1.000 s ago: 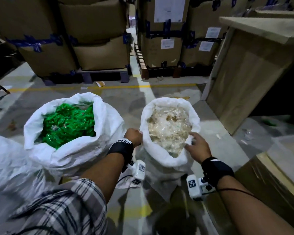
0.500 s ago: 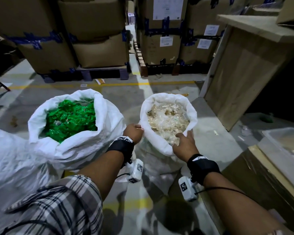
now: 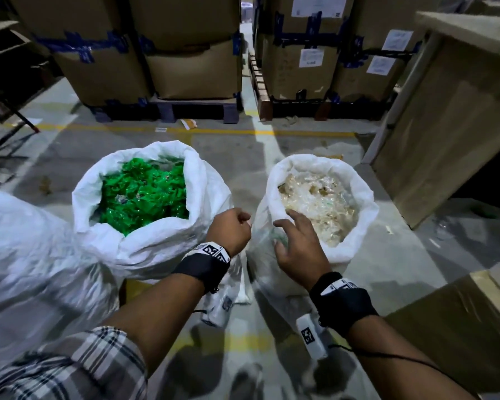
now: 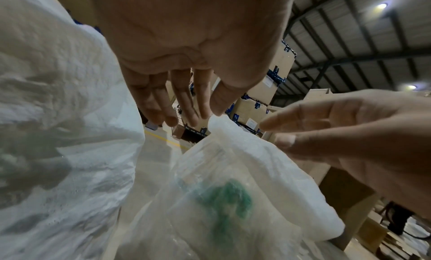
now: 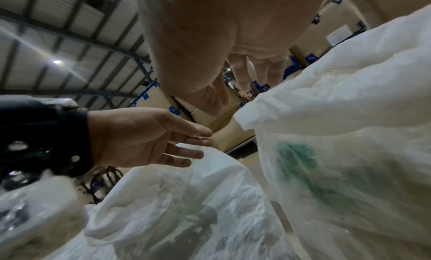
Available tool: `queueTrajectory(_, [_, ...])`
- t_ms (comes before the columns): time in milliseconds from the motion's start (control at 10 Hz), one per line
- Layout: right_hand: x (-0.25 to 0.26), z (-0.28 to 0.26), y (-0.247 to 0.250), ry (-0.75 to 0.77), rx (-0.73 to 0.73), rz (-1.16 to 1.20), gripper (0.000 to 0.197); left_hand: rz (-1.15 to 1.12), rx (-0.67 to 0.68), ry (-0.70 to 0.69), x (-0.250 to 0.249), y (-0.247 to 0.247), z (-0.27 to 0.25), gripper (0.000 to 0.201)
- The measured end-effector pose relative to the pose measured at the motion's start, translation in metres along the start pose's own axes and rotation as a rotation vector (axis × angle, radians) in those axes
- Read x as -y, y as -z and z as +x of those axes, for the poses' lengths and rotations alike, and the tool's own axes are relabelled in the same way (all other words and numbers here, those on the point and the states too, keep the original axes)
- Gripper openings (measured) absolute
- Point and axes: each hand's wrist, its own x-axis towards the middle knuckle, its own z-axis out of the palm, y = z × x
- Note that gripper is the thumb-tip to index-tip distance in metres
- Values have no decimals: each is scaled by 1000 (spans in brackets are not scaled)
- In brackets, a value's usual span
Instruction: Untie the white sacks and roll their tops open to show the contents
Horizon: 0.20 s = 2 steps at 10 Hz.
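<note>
On a warehouse floor [image 3: 243, 157] crossed by a yellow line [image 3: 202, 130], three white sacks stand in a row. At far left, the third sack [image 3: 26, 255] shows only its blurred side. Right of it, the left sack [image 3: 156, 249] has its top rolled open around green wrappers [image 3: 142, 194]. The left hand [image 3: 228, 230] hangs between the two open sacks, fingers loosely extended in the wrist view [image 4: 184, 105], holding nothing and just short of the rolled rim. The right hand [image 3: 299, 246] hovers at the near-left rim of the right sack [image 3: 355, 246], fingers spread and relaxed, gripping nothing; whether it brushes the fabric cannot be told. That sack is also rolled open, showing pale, clear wrappers [image 3: 318, 206], with a faint green print [image 4: 231, 199] on its side, too blurred to read. Both wrists wear black bands [image 3: 205, 264] with square coded tags. Far behind, cardboard boxes [image 3: 191, 70] bound with blue tape sit on pallets; their white labels [image 3: 311, 57] are too small to read. At right stands a wooden counter [image 3: 445, 119].
</note>
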Motion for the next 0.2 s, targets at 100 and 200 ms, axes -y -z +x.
queueTrajectory(100, [15, 18, 3, 73, -40, -68, 38, 47, -12, -32, 4, 17, 6, 22])
queueTrajectory(200, [40, 58, 24, 62, 33, -111, 42, 82, -72, -94, -14, 52, 15, 24])
